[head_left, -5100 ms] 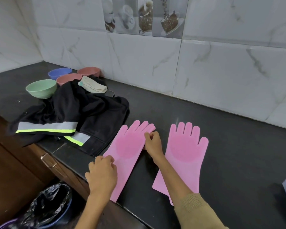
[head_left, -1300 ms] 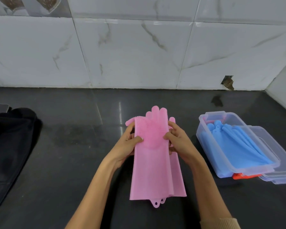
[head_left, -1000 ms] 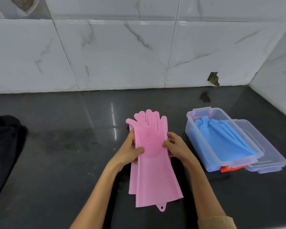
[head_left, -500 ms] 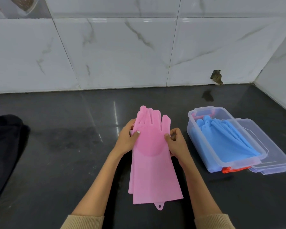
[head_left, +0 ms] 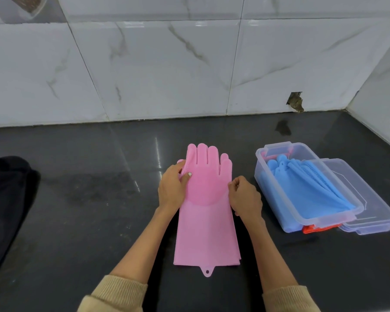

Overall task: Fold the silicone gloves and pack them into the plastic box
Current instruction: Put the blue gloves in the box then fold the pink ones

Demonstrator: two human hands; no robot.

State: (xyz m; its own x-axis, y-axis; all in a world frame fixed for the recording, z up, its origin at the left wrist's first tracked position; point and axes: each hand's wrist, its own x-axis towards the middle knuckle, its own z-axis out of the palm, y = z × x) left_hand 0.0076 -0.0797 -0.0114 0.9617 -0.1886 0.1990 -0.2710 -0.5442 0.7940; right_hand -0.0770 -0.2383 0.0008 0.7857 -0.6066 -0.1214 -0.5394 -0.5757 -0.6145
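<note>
Two pink silicone gloves [head_left: 206, 230] lie stacked flat on the black counter, fingers pointing to the wall, cuffs toward me. My left hand [head_left: 172, 188] pinches the stack's left edge near the thumb. At the palm's right edge my right hand [head_left: 245, 195] pinches the stack. A clear plastic box [head_left: 282, 194] stands to the right, holding blue gloves [head_left: 306, 190] with orange ones under them.
The box's clear lid [head_left: 369, 206] lies partly under its right side. A dark garment [head_left: 5, 199] lies at the left edge of the counter [head_left: 88, 199]. White marble tiles form the back wall and right corner.
Since five seconds ago the two gloves went from lying side by side to one stack in front of the box. In the last second my hands aligned the stack and laid it flat.
</note>
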